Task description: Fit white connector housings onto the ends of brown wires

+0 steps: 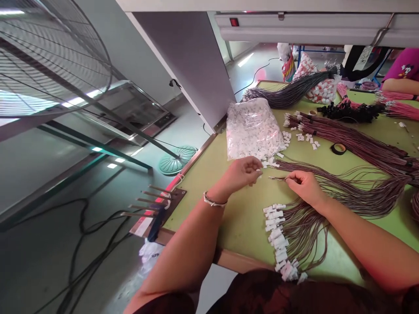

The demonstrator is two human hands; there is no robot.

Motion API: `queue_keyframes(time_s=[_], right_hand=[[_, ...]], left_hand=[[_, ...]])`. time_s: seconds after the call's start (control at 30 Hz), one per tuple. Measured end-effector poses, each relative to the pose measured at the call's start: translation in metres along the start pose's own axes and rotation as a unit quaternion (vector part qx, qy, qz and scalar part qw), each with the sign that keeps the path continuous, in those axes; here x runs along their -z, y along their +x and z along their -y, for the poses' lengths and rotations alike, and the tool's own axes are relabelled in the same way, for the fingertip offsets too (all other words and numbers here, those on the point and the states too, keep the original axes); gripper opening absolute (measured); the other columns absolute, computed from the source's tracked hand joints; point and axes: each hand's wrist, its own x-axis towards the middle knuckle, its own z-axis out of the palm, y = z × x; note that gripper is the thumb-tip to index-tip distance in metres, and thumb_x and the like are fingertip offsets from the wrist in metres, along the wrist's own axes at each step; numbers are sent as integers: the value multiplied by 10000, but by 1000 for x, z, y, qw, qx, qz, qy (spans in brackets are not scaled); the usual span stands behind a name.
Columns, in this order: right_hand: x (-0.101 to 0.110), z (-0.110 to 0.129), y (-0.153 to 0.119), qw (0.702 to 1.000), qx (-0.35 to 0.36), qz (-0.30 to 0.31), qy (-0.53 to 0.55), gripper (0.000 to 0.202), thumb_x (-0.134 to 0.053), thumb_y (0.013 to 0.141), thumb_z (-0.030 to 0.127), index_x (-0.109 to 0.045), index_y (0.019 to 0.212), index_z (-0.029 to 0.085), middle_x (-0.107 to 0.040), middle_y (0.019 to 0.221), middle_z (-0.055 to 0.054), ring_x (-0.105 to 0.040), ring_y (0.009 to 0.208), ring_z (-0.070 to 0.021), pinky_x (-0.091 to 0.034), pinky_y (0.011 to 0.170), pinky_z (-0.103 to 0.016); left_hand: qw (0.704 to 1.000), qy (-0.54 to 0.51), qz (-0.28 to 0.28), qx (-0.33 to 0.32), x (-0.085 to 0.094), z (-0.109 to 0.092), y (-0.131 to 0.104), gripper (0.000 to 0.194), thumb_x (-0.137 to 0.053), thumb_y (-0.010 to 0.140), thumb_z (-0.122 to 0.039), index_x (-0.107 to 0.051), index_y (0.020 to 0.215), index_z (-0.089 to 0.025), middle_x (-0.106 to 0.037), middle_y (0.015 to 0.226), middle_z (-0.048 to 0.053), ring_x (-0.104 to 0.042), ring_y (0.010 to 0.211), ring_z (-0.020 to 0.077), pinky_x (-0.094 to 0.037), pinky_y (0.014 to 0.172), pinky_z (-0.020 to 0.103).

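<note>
My left hand is pinched closed on a small white connector, just in front of a clear bag of white connectors. To its right, my right hand pinches a thin brown wire, whose metal-tipped ends point left toward my left hand, a small gap apart. Behind my right hand, a bundle of loose brown wires runs off to the right. Nearer my body lies a row of wires with white connectors on their ends, on the green tabletop.
A pegged block is fixed at the table's left edge, beside a large fan. Tape roll, dark wire bundles and black connectors lie farther back. Another person's arm rests at the far right.
</note>
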Motion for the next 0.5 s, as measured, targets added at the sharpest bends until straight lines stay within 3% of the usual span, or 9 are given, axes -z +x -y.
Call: queue_keyframes(time_s=[0.07,0.23,0.33,0.5], right_hand=[[0,1,-2,1000,12,-19,-17,154,-571,722,281,-639,653,161,-504,517,29,-400,487,-91,-332,481,-221],[1,6,-6,999,18,-31,-37,165,-553,750,283,-608,645,168,-473,508,33,-386,479,-90,-319,474,-222],[2,9,-5,999,-3,-30,-40,168,-537,750,275,-584,627,171,-450,503,38,-368,470,-87,-299,459,-221],[2,11,-5,999,-16,-12,-33,176,-532,741,285,-565,612,170,-468,518,31,-389,489,-91,-313,480,-223]], left_hand=[[988,-150,3,34,-13,-1,0,273,-685,703,-312,-666,906,-130,-596,565,0,-522,472,91,-432,471,217],[934,-334,0,127,-38,0,4,286,-807,600,-282,-670,776,-103,-651,611,18,-599,538,80,-479,542,187],[913,-379,12,149,-41,1,4,282,-824,583,-239,-659,762,-97,-653,626,9,-630,576,85,-509,605,192],[911,-388,26,134,-42,2,3,259,-813,612,-220,-648,768,-95,-661,647,9,-636,589,84,-516,618,200]])
